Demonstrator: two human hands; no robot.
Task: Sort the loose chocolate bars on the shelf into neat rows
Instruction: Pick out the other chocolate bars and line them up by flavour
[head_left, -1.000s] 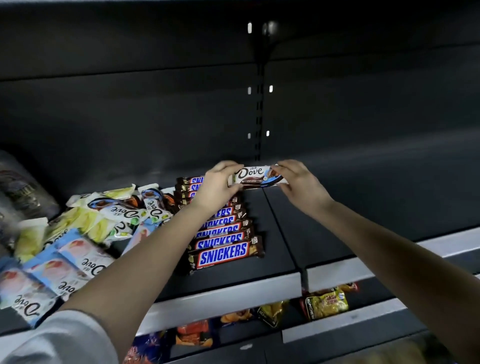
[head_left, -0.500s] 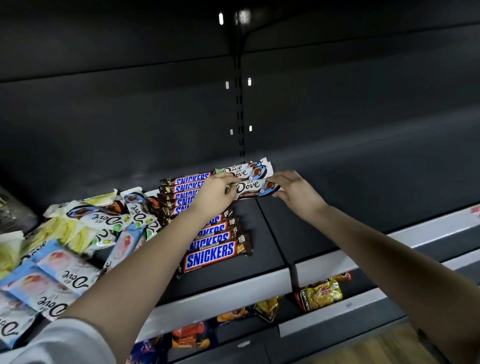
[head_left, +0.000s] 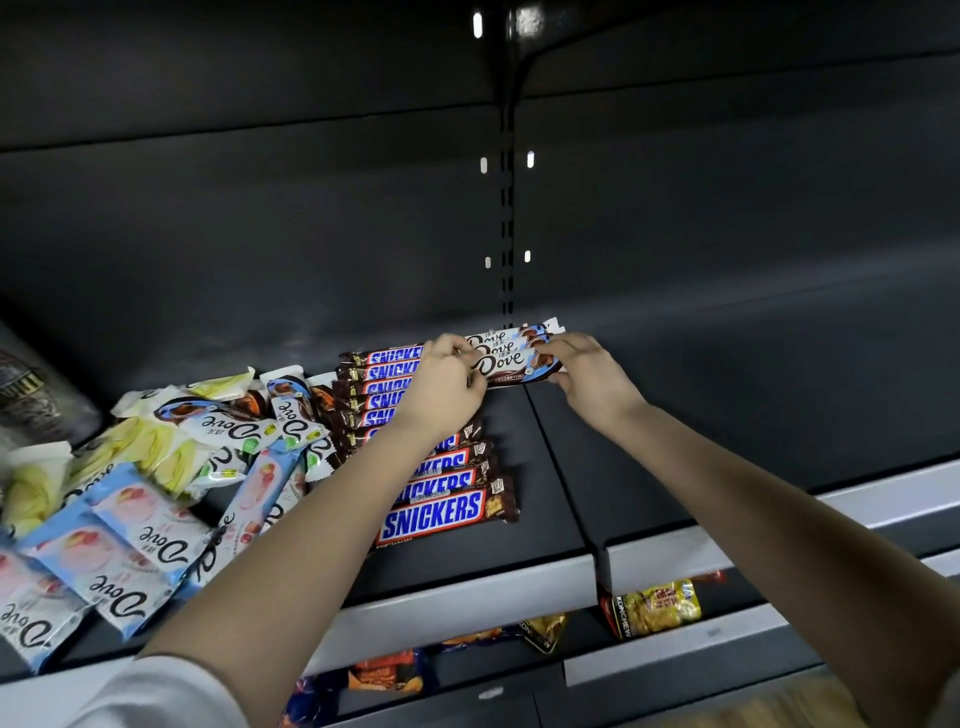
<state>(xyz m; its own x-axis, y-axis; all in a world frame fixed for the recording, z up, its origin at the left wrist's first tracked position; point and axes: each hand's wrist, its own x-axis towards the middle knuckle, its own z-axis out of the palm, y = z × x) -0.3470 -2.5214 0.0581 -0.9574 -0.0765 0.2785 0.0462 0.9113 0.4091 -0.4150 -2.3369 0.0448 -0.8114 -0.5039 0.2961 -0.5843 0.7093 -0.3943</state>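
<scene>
Beside the Snickers row (head_left: 436, 512), left hand (head_left: 448, 385) and right hand (head_left: 592, 375) pinch the Dove bar (head_left: 511, 365), loose packs (head_left: 136, 545) leftward.

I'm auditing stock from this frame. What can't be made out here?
Head view, all:
1. Snickers row: count unclear, the left forearm covers its middle.
2. Dove bars: left ends hidden under the left hand.
3. Dark bag: blurred, cut off by the left edge.
4. Lower packs: mostly hidden behind the shelf lip.
</scene>
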